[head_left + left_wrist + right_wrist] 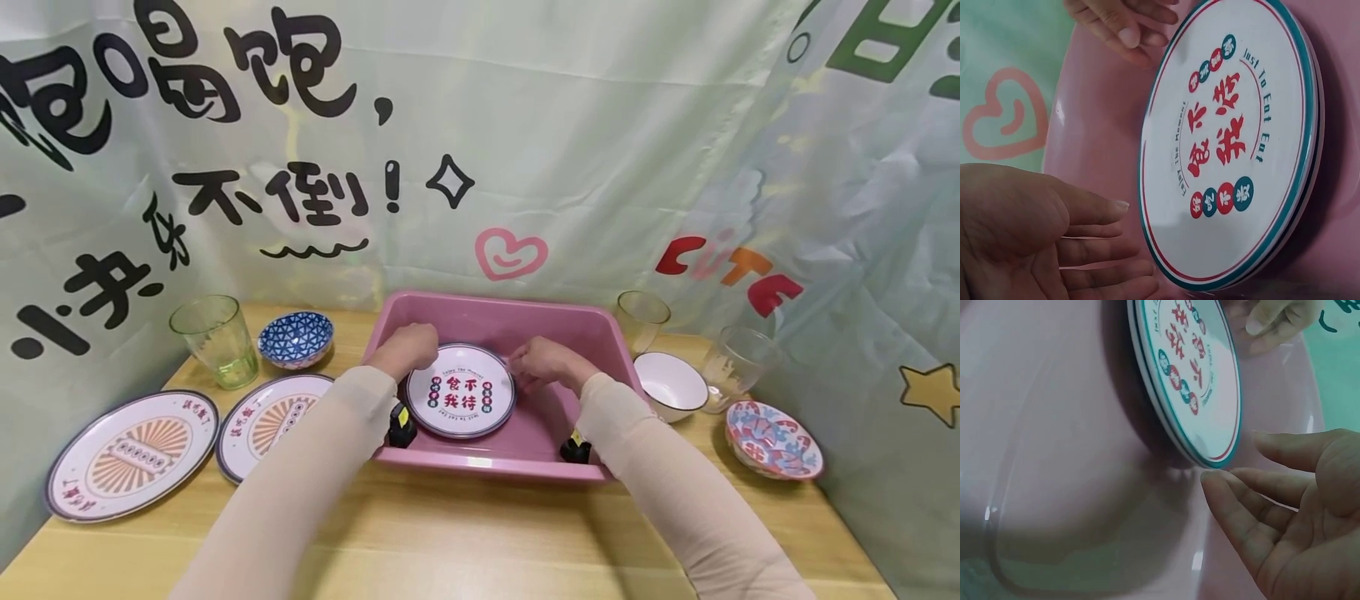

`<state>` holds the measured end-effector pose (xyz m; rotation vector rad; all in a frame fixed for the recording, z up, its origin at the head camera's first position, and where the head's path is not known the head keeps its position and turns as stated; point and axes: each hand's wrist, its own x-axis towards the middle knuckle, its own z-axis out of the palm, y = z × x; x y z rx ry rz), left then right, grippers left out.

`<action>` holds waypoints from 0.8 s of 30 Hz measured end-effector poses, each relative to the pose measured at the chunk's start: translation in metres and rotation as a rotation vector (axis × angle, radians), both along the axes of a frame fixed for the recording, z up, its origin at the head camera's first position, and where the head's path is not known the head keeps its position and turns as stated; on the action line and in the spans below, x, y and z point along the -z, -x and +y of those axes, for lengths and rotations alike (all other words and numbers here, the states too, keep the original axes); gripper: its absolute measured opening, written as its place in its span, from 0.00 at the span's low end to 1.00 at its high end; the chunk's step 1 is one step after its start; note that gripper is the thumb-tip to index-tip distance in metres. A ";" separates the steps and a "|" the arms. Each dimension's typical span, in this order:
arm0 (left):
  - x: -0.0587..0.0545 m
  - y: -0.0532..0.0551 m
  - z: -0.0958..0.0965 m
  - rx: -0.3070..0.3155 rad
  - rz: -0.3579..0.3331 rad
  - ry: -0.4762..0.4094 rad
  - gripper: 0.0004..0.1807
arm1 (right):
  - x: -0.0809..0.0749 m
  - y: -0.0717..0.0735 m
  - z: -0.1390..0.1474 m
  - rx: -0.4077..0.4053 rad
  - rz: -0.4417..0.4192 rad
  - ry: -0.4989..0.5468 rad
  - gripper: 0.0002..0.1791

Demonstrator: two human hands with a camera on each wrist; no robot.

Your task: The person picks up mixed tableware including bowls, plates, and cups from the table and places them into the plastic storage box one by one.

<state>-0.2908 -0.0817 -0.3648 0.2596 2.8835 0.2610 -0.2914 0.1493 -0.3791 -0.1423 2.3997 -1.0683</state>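
A white round plate (461,392) with red characters and a teal-and-red rim lies face up in the pink basin (510,310). Below it, the edge of at least one more plate shows in both wrist views. My left hand (408,350) is at the plate's left side; in the left wrist view its fingers (1100,250) extend toward the rim, thumb raised apart from it. On the right side is my right hand (551,364). Seen from the right wrist, its fingertips (1213,481) are right at the rim, and the thumb stands away.
Left of the basin are two oval plates (135,454), a green-tinted glass (225,342) and a blue patterned bowl (296,339). On its right stand two glasses (738,367), a white bowl (670,383) and a floral bowl (774,440). A printed cloth (600,150) hangs behind.
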 end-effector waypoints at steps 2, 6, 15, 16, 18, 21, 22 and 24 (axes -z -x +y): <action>-0.001 -0.002 0.001 0.008 0.004 -0.006 0.06 | -0.005 -0.002 0.001 -0.010 0.011 -0.002 0.19; -0.005 -0.004 0.000 0.042 0.012 -0.035 0.09 | -0.014 -0.005 0.006 -0.032 0.029 0.003 0.20; -0.018 -0.005 -0.008 0.129 0.065 -0.106 0.10 | -0.046 -0.014 0.020 -0.113 0.146 -0.051 0.21; -0.020 -0.006 -0.009 0.134 0.070 -0.116 0.11 | -0.049 -0.015 0.022 -0.116 0.157 -0.055 0.22; -0.025 -0.008 -0.012 0.135 0.073 -0.137 0.12 | -0.054 -0.017 0.027 -0.113 0.176 -0.063 0.22; -0.030 -0.011 -0.017 0.133 0.088 -0.167 0.12 | -0.060 -0.021 0.033 -0.101 0.197 -0.058 0.22; -0.031 -0.012 -0.019 0.132 0.087 -0.177 0.13 | -0.062 -0.023 0.035 -0.091 0.202 -0.050 0.21; -0.033 -0.014 -0.021 0.138 0.085 -0.197 0.19 | -0.064 -0.025 0.039 -0.082 0.215 -0.030 0.21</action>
